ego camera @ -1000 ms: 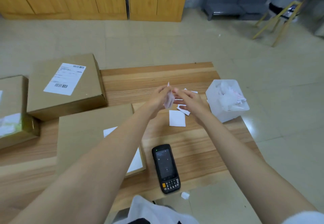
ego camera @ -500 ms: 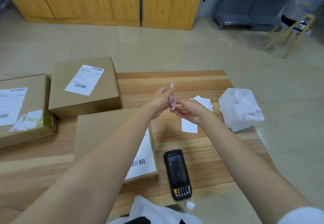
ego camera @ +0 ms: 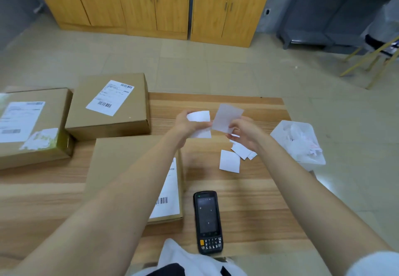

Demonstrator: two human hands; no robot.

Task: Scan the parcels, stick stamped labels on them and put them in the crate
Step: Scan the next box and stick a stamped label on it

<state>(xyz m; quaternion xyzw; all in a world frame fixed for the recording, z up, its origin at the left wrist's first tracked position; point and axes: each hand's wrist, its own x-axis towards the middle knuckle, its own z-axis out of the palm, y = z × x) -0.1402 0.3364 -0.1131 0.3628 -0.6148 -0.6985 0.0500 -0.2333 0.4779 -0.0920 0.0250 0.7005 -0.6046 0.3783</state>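
Above the wooden table point(ego camera: 248, 191), my left hand point(ego camera: 185, 124) pinches a white label point(ego camera: 199, 122). Beside it my right hand point(ego camera: 245, 132) pinches a translucent backing sheet point(ego camera: 226, 117), which stands apart from the label. A flat cardboard parcel point(ego camera: 121, 163) with a barcode label lies under my left forearm. Two more labelled parcels lie further left, one at the back point(ego camera: 110, 105) and one at the far left point(ego camera: 32, 124). A black handheld scanner point(ego camera: 207, 221) lies near the table's front edge. Loose white labels point(ego camera: 230, 160) lie under my right hand.
A white plastic bin point(ego camera: 302, 144) full of crumpled paper stands on the floor off the table's right edge. Wooden cabinets point(ego camera: 151, 3) line the back wall. A grey shelf unit point(ego camera: 330, 14) and a wooden stand point(ego camera: 375, 59) are at the far right.
The label and its backing were together between my hands; now they are pulled apart, the label in my left hand and the backing in my right. The camera has tilted up.
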